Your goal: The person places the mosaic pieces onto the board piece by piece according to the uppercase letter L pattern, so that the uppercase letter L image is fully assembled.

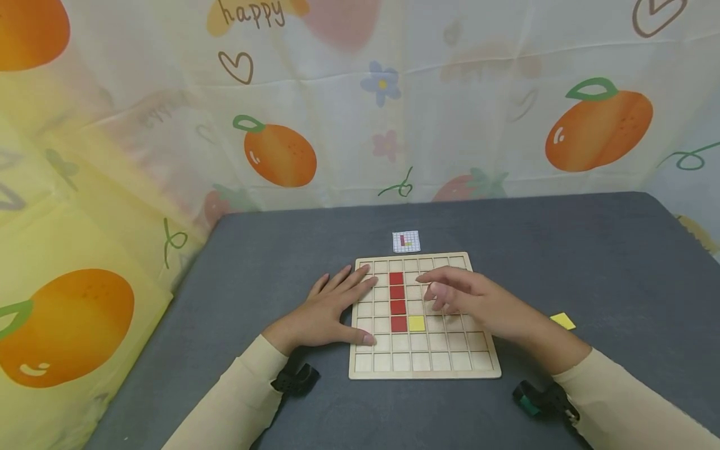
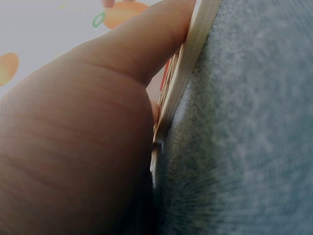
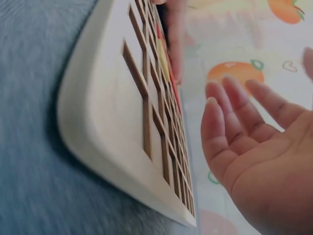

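Note:
A wooden grid board (image 1: 424,375) lies flat on the dark table. Several red squares (image 1: 397,307) fill a column of its cells, and a yellow square (image 1: 416,323) sits right of the lowest red one. My left hand (image 1: 323,315) rests with spread fingers on the board's left side; in the left wrist view its thumb (image 2: 146,41) lies on the board's edge. Over the right half of the board hovers my right hand (image 1: 478,303). In the right wrist view its fingers (image 3: 239,105) are loosely bent, with nothing seen between them.
A small pattern card (image 1: 412,249) with a red and yellow figure lies just behind the board. One loose yellow piece (image 1: 563,320) is on the table (image 1: 619,262) to the right, partly behind my right forearm. A fruit-print cloth (image 1: 439,137) hangs behind the table.

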Motion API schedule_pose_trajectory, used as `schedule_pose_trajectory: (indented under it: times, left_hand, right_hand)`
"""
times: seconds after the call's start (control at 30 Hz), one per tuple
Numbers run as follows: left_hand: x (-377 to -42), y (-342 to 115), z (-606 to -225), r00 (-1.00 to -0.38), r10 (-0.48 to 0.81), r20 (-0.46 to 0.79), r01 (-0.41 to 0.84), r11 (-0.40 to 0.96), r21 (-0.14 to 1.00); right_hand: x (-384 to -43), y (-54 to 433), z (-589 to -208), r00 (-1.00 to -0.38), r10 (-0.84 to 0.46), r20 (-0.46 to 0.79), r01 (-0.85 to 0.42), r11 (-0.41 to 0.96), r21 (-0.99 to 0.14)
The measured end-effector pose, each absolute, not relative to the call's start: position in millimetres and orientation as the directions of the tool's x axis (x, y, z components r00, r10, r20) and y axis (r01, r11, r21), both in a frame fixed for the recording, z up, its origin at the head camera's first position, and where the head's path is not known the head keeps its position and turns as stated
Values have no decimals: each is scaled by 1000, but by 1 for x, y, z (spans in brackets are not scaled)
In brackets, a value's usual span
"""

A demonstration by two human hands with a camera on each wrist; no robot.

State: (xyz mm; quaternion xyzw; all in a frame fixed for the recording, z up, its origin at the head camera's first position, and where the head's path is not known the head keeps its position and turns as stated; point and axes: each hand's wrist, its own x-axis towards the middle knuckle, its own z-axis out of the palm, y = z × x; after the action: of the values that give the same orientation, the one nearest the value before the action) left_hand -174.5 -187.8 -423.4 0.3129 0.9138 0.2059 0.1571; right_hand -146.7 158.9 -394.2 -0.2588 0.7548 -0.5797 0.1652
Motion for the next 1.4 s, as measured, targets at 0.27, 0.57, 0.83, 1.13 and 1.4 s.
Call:
schedule_pose_trajectory:
  times: [0.27,0.57,0.83,1.13,1.4]
  left_hand:
    - [-174,-189,-424,-754,636,-166,505,723,472]
    - [-174,-189,-424,-755,635,-162,504,720,476]
    - [-175,-188,-422,-753,638,-158,509,718,475]
    - [-173,-187,-419,-752,640,-154,507,712,486]
    - [-173,-187,-421,-756,637,-151,504,713,487]
  right_hand:
    - [-149,183,-388,-763,-628,149,-234,54,-971]
    - [-152,217,-389,-714,-666,218,-248,-51,-967]
    - [-157,260,-395,-703,-660,265,-290,-74,-954]
    - [-154,307,-406,-757,-615,223,-283,0,-959]
    - [-147,334,-417,-858,-503,104,-255,242,-936]
